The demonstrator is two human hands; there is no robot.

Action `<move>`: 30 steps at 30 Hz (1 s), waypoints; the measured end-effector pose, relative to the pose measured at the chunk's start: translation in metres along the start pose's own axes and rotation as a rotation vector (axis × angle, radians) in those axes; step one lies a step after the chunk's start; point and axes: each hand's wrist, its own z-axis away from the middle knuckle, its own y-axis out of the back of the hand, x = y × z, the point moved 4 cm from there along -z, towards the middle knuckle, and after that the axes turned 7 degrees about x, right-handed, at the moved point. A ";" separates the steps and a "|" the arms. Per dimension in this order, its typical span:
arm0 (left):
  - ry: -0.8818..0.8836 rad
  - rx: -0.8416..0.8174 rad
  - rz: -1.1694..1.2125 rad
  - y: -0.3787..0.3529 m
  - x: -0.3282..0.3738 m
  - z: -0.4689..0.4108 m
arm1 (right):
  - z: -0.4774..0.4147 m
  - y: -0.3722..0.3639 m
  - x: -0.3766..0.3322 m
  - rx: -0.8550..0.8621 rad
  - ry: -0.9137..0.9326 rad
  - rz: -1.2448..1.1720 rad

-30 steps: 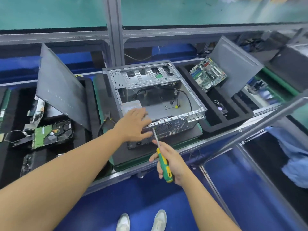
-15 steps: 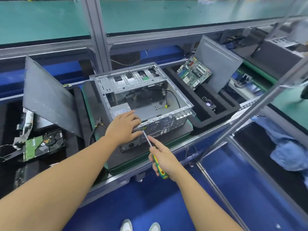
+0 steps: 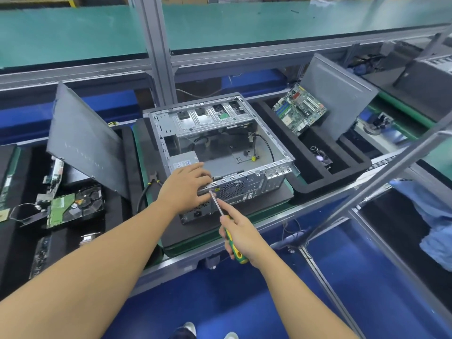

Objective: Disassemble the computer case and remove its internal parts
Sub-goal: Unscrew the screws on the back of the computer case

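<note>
My left grip (image 3: 186, 187) is released. Its fingers lie fairly straight across the near top rim of the computer case (image 3: 212, 118), over the corner where the silver power supply (image 3: 182, 163) sits, and they press down on the metal without closing around anything. My right grip (image 3: 242, 238) is grasping the screwdriver (image 3: 217, 203) by its green and yellow handle. The shaft angles up and away from me, and its tip meets the rear panel of the case just under the rim, beside my left thumb and next to the round fan grille (image 3: 233, 189).

The case lies on its side with the open face up, in the middle of the tabletop (image 3: 140, 152) on a dark pad over a green mat. Inside it, black cables (image 3: 265, 145) and a yellow connector remain on the bare floor, and the drive cage is at the far end.

To the left, a grey side panel (image 3: 85, 140) leans tilted over a black tray, with a hard drive (image 3: 78, 206) lying below it. A pair of pliers (image 3: 154, 178) lies just beside the case's left wall. To the right, a black foam tray (image 3: 318, 187) holds a motherboard (image 3: 299, 108) propped against a second grey panel (image 3: 340, 94), and a small fan (image 3: 321, 159) lies in the tray's nearer compartment.
</note>
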 end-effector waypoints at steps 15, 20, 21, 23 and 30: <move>-0.007 0.021 0.007 -0.001 -0.002 0.000 | -0.002 -0.002 0.002 0.002 -0.018 -0.013; 0.004 0.002 0.006 -0.003 -0.003 -0.001 | 0.000 -0.002 0.007 0.015 -0.041 -0.025; 0.003 0.002 0.002 -0.003 -0.003 -0.001 | 0.001 -0.002 0.008 0.016 -0.045 -0.027; 0.002 0.003 -0.004 -0.002 -0.002 -0.001 | 0.000 -0.002 0.009 0.013 -0.050 -0.034; 0.015 -0.006 0.002 -0.002 -0.001 0.000 | 0.003 -0.003 0.001 0.027 -0.081 -0.046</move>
